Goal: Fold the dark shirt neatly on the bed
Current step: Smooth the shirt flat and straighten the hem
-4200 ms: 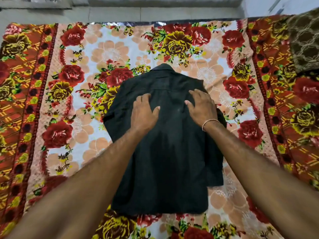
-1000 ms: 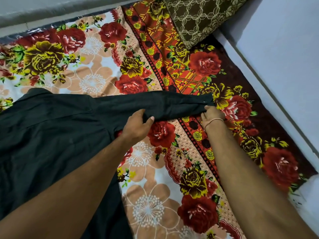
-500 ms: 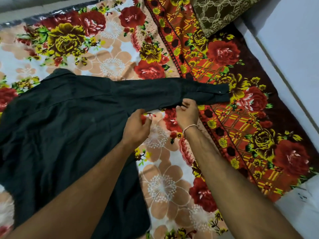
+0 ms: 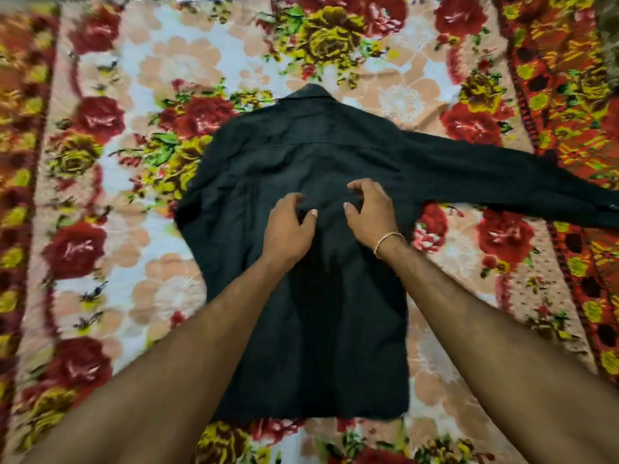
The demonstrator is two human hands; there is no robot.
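the shirt lies flat on the bed, collar at the far end, hem nearest the person. its right sleeve stretches out sideways to the right, across the bed. both hands sit on the middle of the shirt, side by side: left hand left of centre, right hand just beside it.

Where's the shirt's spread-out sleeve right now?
In the head view the sleeve lies flat on the floral bedspread, stretched to the person's right from the shirt, beyond the right hand.
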